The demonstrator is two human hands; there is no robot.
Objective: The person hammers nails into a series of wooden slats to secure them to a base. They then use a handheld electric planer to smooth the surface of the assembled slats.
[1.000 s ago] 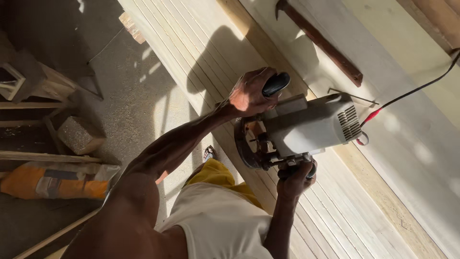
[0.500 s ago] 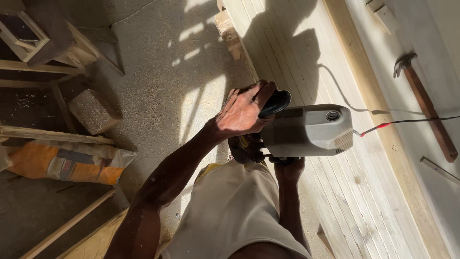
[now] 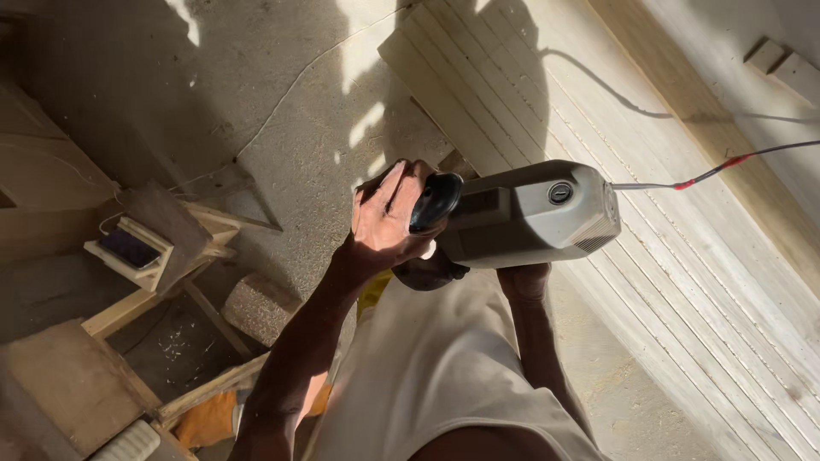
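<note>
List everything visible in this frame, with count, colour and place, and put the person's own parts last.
power tool: one, grey body with a black handle, centre, held above the floor.
power cord: one, black with a red sleeve, running right from the tool.
grooved wooden boards: several side by side, pale, right half.
wooden block: one, brown, on the floor at lower left.
timber offcuts: several, light brown, left side.
concrete floor: grey, dusty, upper left.
shirt: one, off-white, bottom centre.
left hand: gripping the tool's black handle.
right hand: under the tool's body, mostly hidden.
</note>
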